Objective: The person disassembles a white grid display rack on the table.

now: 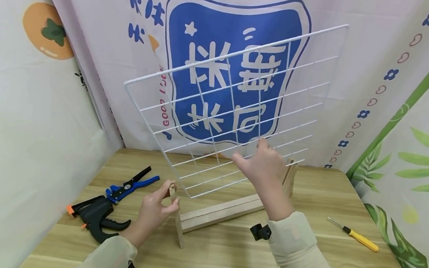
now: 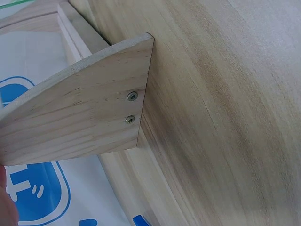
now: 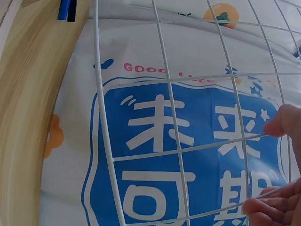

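Observation:
A white wire grid panel (image 1: 231,98) is held up tilted, its lower edge a little above a long wooden stand (image 1: 220,212) on the table. My right hand (image 1: 251,156) grips the grid's lower wires; in the right wrist view the fingers (image 3: 275,207) curl round a wire of the grid (image 3: 169,150). My left hand (image 1: 168,199) pinches the top of the stand's near upright end piece (image 1: 173,189). In the left wrist view that end piece (image 2: 89,113) shows two screws, and only a fingertip (image 2: 5,202) of the hand is visible.
On the wooden table (image 1: 325,255) lie a blue wire stripper (image 1: 130,185) and a black clamp with orange tips (image 1: 95,217) at the left, a small black part (image 1: 261,231) near my right sleeve, and a yellow screwdriver (image 1: 357,237) at the right. Printed cloth hangs behind.

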{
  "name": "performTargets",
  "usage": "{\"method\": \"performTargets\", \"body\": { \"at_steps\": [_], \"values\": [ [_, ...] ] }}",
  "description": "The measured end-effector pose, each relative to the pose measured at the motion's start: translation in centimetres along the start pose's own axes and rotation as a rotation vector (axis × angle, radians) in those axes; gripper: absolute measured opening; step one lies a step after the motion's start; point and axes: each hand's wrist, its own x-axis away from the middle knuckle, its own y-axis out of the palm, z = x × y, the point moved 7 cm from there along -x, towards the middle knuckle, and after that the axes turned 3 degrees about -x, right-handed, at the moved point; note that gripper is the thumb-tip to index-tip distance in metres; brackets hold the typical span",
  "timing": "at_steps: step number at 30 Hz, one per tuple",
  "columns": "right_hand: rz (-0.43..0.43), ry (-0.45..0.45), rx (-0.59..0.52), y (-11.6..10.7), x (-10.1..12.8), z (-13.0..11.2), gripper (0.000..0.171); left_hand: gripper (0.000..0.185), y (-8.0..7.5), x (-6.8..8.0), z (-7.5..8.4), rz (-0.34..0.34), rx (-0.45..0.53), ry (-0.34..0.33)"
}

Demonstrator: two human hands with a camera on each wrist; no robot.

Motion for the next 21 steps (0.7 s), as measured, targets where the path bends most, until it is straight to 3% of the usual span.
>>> {"method": "performTargets", "body": {
  "at_steps": [7,21],
  "values": [
    [-0.034,0.107,0.038,-0.1,1.3,2.3,0.051,0.038,-0.2,-0.2,0.3,0.003,-0.027,0.020],
    [-0.026,0.225,-0.029,0.1,4.0,5.9,0.046,0.037,-0.2,-0.2,0.4,0.009,-0.020,0.008]
  ]
}}
